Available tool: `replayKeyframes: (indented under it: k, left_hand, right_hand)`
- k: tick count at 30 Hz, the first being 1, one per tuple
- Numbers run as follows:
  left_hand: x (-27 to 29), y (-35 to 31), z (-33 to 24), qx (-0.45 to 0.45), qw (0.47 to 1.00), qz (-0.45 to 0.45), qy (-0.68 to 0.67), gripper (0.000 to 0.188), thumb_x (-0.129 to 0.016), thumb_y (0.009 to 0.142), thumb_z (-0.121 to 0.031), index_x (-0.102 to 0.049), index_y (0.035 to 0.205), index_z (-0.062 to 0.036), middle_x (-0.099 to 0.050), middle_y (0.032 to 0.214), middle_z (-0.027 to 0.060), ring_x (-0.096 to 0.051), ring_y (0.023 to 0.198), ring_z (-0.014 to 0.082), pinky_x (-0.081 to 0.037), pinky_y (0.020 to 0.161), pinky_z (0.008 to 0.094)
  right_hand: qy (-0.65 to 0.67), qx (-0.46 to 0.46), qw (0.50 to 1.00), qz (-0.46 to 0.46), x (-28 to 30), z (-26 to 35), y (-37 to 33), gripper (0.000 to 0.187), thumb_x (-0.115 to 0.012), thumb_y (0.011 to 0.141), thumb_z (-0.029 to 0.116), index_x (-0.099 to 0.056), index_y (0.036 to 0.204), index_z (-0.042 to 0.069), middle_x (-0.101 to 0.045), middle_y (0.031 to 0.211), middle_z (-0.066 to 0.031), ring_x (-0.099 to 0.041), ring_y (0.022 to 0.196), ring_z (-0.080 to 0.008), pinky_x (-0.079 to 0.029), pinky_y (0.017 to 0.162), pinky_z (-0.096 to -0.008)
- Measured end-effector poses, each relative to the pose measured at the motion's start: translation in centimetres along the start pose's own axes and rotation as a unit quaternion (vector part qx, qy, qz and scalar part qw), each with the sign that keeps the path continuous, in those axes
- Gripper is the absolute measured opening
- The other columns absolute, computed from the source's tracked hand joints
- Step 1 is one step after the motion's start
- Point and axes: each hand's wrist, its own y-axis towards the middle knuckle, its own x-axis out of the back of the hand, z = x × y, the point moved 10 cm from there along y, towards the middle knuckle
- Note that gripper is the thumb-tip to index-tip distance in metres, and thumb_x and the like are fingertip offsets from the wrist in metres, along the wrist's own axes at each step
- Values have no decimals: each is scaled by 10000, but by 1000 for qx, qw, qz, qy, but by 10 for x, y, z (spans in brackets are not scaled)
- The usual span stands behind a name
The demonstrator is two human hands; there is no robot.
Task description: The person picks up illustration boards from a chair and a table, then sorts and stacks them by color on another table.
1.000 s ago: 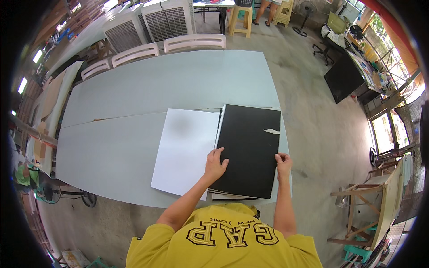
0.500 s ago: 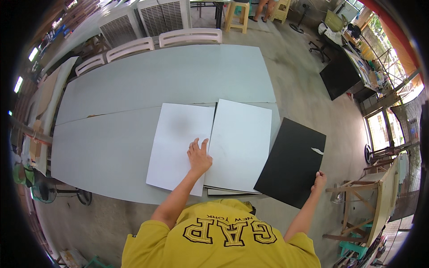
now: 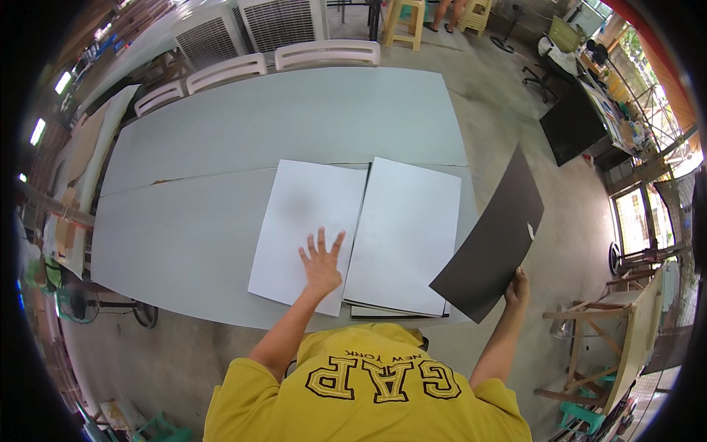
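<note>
At the table's right edge, my right hand [image 3: 518,286] grips the lower right edge of a black sheet [image 3: 492,239]. That sheet is raised and bowed, with a small pale mark near its right side. My left hand [image 3: 322,267] lies with fingers spread over the lower right part of a white sheet [image 3: 283,243] and holds nothing. Beside it, a second white sheet [image 3: 407,228] rests on a stack whose dark and white edges [image 3: 398,312] show at the near side. My right thumb shows; the fingers behind the black sheet are hidden.
The grey-green table [image 3: 184,236] has a seam running across it. White chairs [image 3: 328,54] line its far side. A black desk [image 3: 574,121] stands at the far right, a wooden stand [image 3: 596,317] at the near right. Beyond the chairs, someone's legs [image 3: 445,15] show near yellow stools [image 3: 405,23].
The black sheet has lifted and tilted up, bending in my right hand, and its near corner has moved off the stack. My left hand's fingers have spread out on the white sheet.
</note>
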Motion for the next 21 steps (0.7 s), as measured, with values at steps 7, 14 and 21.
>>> replayKeyframes:
  k: [7,14,21]
  left_hand:
    - [25,-6,185,242,937,-235,-87,626,-598,730,-329,-375,1245,-52,-348,1263,209,-336,1158,351,-313,912,476]
    - [-7,-33,226,279,946,-143,-85,453,-459,841,-404,-489,1113,-42,-514,1026,210,-496,949,367,-406,790,441]
    - [-9,-50,244,379,868,-187,-260,536,-342,867,-497,-587,939,-26,-596,886,210,-559,831,386,-440,702,453]
  right_hand:
    - [-203,-36,977,-49,-40,-58,12,186,-555,820,79,-520,991,12,-578,897,-63,-550,809,-163,-441,784,-282]
    - [-261,-40,962,-68,-45,-94,19,253,-549,800,60,-495,1027,-38,-555,958,-108,-524,866,-193,-408,803,-306]
    - [-264,-57,962,-41,-74,-109,10,289,-580,779,44,-483,1037,-44,-564,930,-123,-546,853,-202,-439,798,-318]
